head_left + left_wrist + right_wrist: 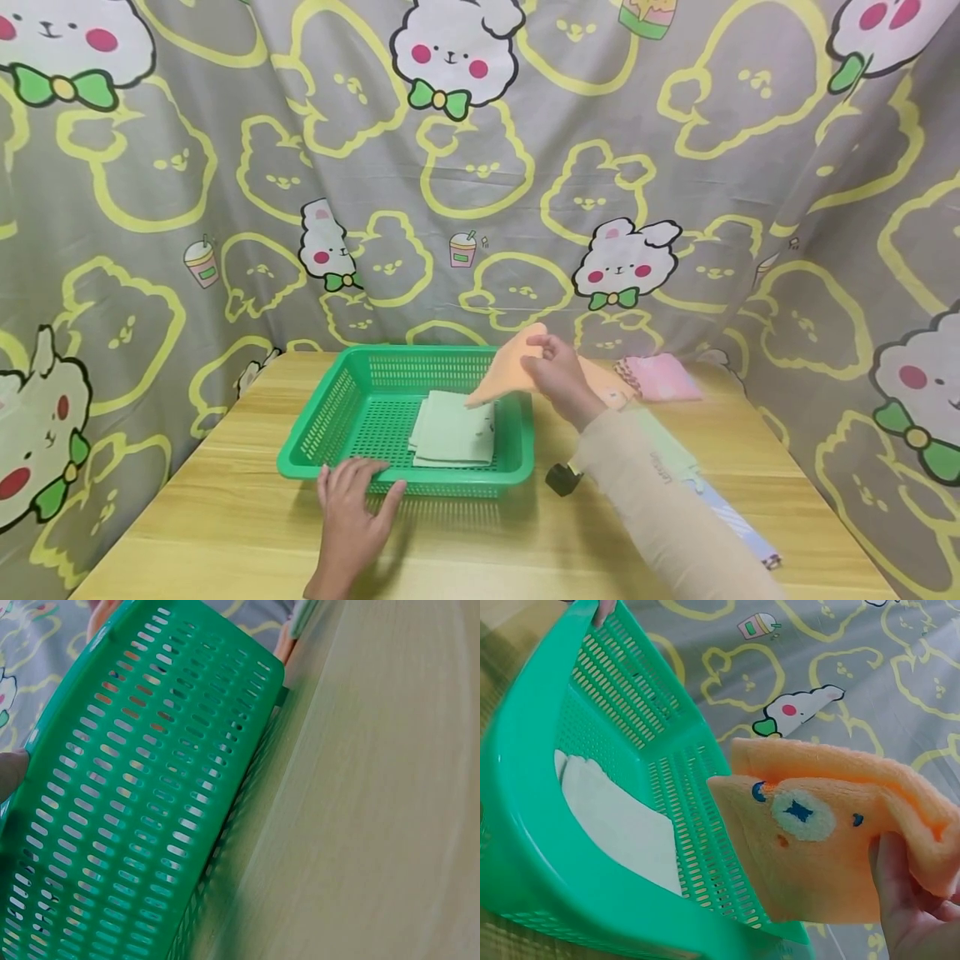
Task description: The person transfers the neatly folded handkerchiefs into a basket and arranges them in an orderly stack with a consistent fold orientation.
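Observation:
My right hand [558, 375] pinches a folded orange towel [510, 367] above the right end of a green plastic basket [300, 471]. In the right wrist view, the orange towel [817, 877] shows a stitched animal face, with the thumb on its near side. Inside the basket lies a folded pale green towel [453, 429], towards the right. My left hand [352, 517] holds the basket's near rim, fingers over the top. The left wrist view shows its thumb [11, 772] at the rim, beside the slotted wall; the other fingers are hidden there.
Right of the basket lie a pink folded cloth [663, 379], a light green cloth [663, 442] and a blue-white one [738, 525], partly behind my right sleeve. A small black object [562, 479] sits near the basket. A patterned curtain [480, 167] hangs behind the wooden table [225, 533].

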Motion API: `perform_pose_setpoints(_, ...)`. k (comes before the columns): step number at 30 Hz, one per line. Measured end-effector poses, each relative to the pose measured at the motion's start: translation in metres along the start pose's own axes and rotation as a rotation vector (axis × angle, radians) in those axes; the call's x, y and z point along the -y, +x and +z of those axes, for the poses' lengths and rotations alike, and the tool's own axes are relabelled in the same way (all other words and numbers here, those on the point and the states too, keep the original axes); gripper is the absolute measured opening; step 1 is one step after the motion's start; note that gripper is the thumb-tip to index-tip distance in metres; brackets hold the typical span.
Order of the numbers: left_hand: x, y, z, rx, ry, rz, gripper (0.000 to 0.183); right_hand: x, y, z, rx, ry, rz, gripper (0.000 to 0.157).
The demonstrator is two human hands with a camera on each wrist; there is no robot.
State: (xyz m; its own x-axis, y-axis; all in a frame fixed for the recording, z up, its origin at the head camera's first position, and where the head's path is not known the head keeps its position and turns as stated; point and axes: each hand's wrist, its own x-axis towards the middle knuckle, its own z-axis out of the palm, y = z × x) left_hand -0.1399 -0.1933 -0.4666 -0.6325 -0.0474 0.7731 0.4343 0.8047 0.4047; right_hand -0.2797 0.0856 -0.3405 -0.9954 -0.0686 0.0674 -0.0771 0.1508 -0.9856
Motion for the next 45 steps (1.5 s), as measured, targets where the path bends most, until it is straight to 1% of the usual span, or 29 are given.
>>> perform_pose_setpoints(6,-0.001,0.001,0.000,-0.001,-0.002,-0.007,0.030,0.000,0.000,0.004,0.018,0.021,0.010,0.040)
perform_pose_setpoints(12,-0.001,0.001,0.000,0.000,-0.008,-0.015,0.030,-0.001,0.001,0.009,0.024,0.002,0.013,0.039)
perform_pose_setpoints(17,-0.002,0.001,-0.001,-0.002,-0.007,-0.011,0.030,-0.005,0.002,0.010,0.032,-0.009,0.014,0.039)
perform_pose_setpoints(29,-0.002,0.001,-0.001,-0.003,-0.011,-0.008,0.029,-0.010,0.005,0.018,0.023,0.006,0.019,0.037)
perform_pose_setpoints(36,-0.001,0.001,-0.001,-0.005,-0.013,-0.004,0.030,-0.014,0.009,0.020,0.019,-0.006,0.023,0.037)
perform_pose_setpoints(45,-0.001,0.002,-0.001,-0.008,-0.017,0.003,0.030,-0.017,0.011,0.025,0.001,-0.015,0.049,0.036)
